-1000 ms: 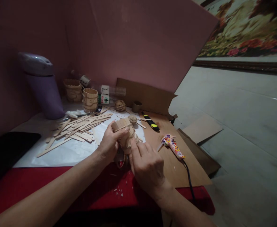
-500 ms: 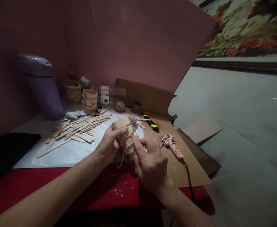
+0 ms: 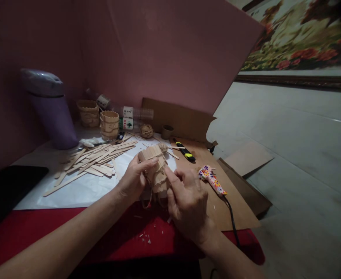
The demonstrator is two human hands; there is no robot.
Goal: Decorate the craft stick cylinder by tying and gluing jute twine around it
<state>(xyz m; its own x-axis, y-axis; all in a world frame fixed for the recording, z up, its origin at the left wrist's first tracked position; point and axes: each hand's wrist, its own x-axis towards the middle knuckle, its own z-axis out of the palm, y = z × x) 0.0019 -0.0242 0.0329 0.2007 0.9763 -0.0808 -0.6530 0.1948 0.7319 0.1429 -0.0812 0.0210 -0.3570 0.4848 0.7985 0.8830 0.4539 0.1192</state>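
A small cup made of wooden craft sticks (image 3: 159,180), wound with twine, is tilted in front of me. My left hand (image 3: 134,177) is closed round its left side, thumb lying across the twine. The fingertips of my right hand (image 3: 188,201) press against the cup's right side, the index finger on the twine and the other fingers curled. Whether a twine end is pinched there is hidden. Loose twine hangs below the cup. Just behind it lies a small ball of twine (image 3: 162,147).
Craft sticks (image 3: 97,157) are heaped on white paper at left. Behind stand two finished stick cups, one nearer (image 3: 109,126), and a purple tumbler (image 3: 52,116). A utility knife (image 3: 184,150) and a corded, flower-patterned glue gun (image 3: 212,180) lie on cardboard at right.
The cup has turned slightly in my hands, and my right index finger has shifted a little along its side. The view has moved very slightly.
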